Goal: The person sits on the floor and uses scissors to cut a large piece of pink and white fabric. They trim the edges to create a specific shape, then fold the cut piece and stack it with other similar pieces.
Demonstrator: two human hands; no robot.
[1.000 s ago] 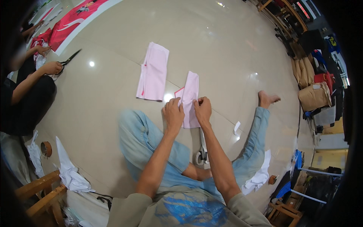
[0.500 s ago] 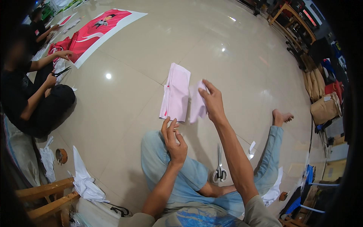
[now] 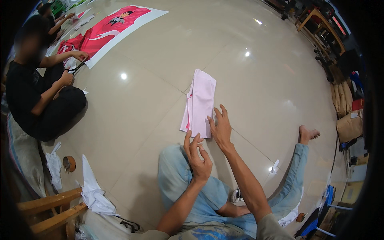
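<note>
A folded pale pink cloth (image 3: 203, 102) with small red patches along its left side lies flat on the tiled floor in front of me. My right hand (image 3: 221, 127) is at its lower right edge, fingers apart; a fingertip meets or nearly meets the fabric. Just below the near end is my left hand (image 3: 200, 162), its fingers raised and spread, holding nothing. Between my legs, the handles of a pair of scissors (image 3: 236, 195) show beside my right forearm, which covers the rest.
On the left a person in black (image 3: 44, 84) sits cutting a large red printed cloth with a white border (image 3: 120, 30). White fabric scraps (image 3: 96, 196) hang by a wooden frame (image 3: 52, 202). Brown packages (image 3: 349, 127) stand along the right side.
My right hand has brought a separate pink folded piece leftward onto the cloth and let go of it. My left hand stays by the near end. The whole view has shifted slightly.
</note>
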